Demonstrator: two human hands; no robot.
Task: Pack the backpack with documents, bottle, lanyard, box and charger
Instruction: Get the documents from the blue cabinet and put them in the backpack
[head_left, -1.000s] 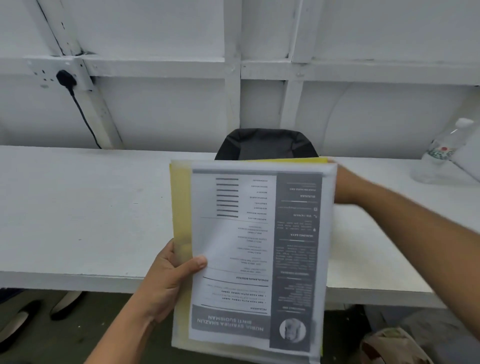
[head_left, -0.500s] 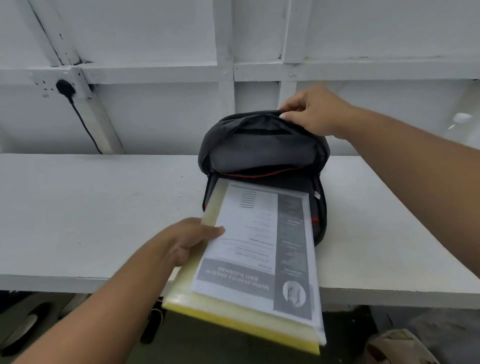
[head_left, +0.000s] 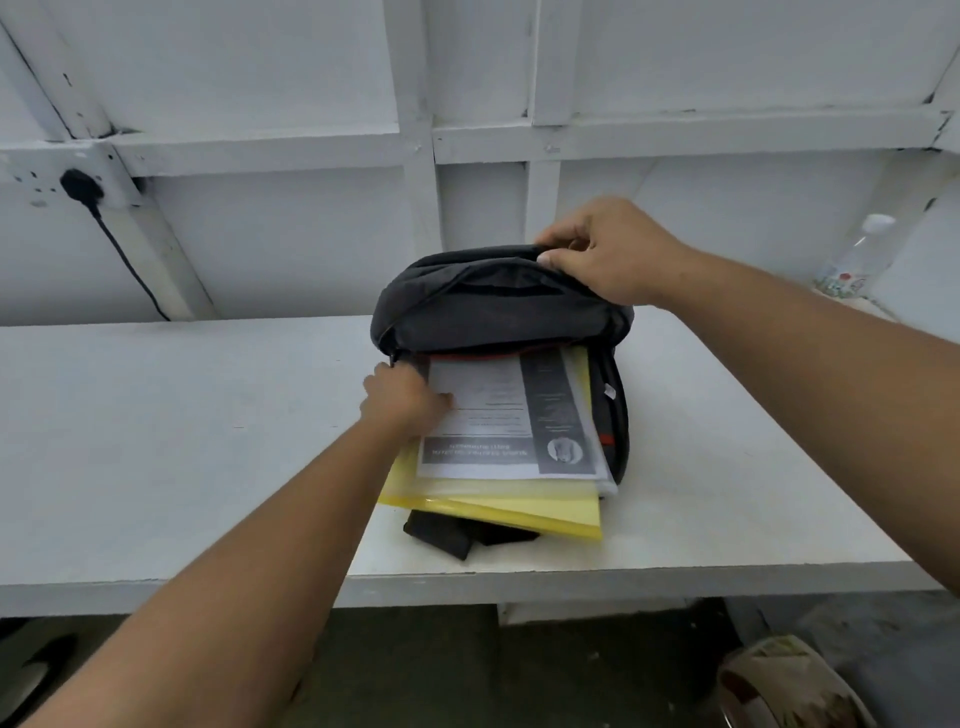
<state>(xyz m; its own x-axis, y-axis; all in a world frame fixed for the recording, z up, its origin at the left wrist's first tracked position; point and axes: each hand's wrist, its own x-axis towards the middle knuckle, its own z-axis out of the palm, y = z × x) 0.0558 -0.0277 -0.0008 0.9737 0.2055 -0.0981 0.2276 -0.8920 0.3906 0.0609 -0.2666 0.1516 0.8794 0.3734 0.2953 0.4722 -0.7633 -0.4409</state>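
A dark grey backpack (head_left: 493, 306) lies on the white table (head_left: 182, 441) with its main pocket gaping toward me. My right hand (head_left: 608, 254) grips the upper flap and holds it up. The documents (head_left: 498, 431), a printed sheet in a clear sleeve over a yellow folder, sit about halfway inside the opening, their near end sticking out. My left hand (head_left: 405, 400) pinches their left edge at the pocket's mouth. A clear plastic bottle (head_left: 852, 260) with a white cap stands at the far right by the wall.
A black plug and cable (head_left: 83, 187) hang from a wall socket at the far left. Dark backpack straps (head_left: 452, 532) poke out under the folder. Below the table edge lie a patterned bag (head_left: 779, 680) at right and a dark shoe (head_left: 47, 665) at left.
The documents went from held up in front of me to halfway inside the backpack. My right hand raised the flap and keeps it up. My left hand slid forward along the papers.
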